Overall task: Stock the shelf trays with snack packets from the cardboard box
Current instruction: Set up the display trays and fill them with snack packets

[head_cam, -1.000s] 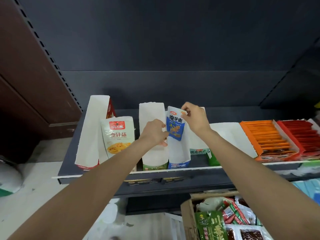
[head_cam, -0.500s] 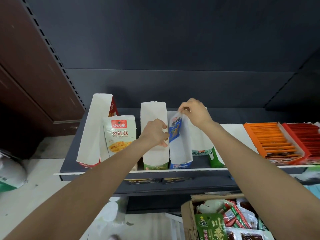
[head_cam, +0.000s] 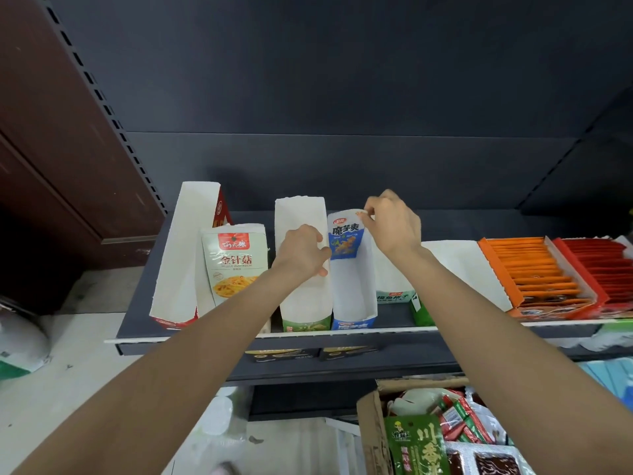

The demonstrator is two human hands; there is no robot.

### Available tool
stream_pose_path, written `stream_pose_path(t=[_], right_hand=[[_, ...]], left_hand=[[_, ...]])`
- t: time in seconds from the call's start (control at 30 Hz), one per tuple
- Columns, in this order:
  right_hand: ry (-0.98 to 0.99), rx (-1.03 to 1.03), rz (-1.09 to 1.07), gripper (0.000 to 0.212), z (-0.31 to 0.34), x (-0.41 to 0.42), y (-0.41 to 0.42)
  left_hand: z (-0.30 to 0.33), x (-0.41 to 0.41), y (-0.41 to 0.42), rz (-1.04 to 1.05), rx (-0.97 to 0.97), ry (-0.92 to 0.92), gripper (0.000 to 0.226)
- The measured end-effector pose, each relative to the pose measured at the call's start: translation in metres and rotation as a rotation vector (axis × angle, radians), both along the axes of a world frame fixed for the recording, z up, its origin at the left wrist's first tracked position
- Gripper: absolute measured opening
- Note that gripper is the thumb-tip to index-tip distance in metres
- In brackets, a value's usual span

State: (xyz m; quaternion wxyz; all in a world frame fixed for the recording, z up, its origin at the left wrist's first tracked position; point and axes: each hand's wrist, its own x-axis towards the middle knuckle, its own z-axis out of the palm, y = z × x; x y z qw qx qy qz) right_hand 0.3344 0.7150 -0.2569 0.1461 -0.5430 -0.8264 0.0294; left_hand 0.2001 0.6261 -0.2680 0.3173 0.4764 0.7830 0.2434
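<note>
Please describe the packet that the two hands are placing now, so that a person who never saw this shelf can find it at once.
On the dark shelf, find the row of white trays and take the blue-fronted tray in the middle. At its back stands a small blue-and-white packet, pinched at the top by the right hand while the left hand touches its lower edge. No other packet there is blue.

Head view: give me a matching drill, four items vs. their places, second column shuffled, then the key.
Items:
1. blue packet
2. mushroom packet
3. orange tray
4. cardboard box

Places:
A. below the shelf, bottom right
B. far end of the blue-fronted tray, pinched at its top corner by the right hand
C. between the two white trays at the left
D. just left of the red tray

Pairs: 1-B, 2-C, 3-D, 4-A
</note>
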Motion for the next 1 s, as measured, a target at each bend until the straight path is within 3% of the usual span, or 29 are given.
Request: stream_pose_path(t=[0.17,0.33,0.47,0.57,0.8,1.0], right_hand=[[-0.026,-0.037,-0.014,0.023,-0.004,-0.002,-0.001],[0.077,-0.061,0.057,0.015,-0.006,-0.006,-0.002],[0.222,-0.212,0.106,0.014,-0.004,-0.002,0.003],[0.221,-0.256,0.133,0.015,0.003,0.001,0.010],[0.096,-0.153,0.112,0.017,-0.009,-0.006,0.011],[0.204,-0.133,0.116,0.033,-0.013,-0.001,0.003]], left_hand=[[0.001,0.003,0.001,-0.010,0.004,-0.030,0.038],[0.001,0.005,0.002,0.004,0.039,-0.063,0.039],[-0.001,0.003,0.001,0.018,0.058,-0.057,0.039],[-0.001,0.003,0.001,0.031,0.055,-0.076,0.039],[-0.004,0.005,0.003,0.020,0.069,-0.058,0.037],[-0.001,0.007,0.000,0.027,0.090,-0.041,0.036]])
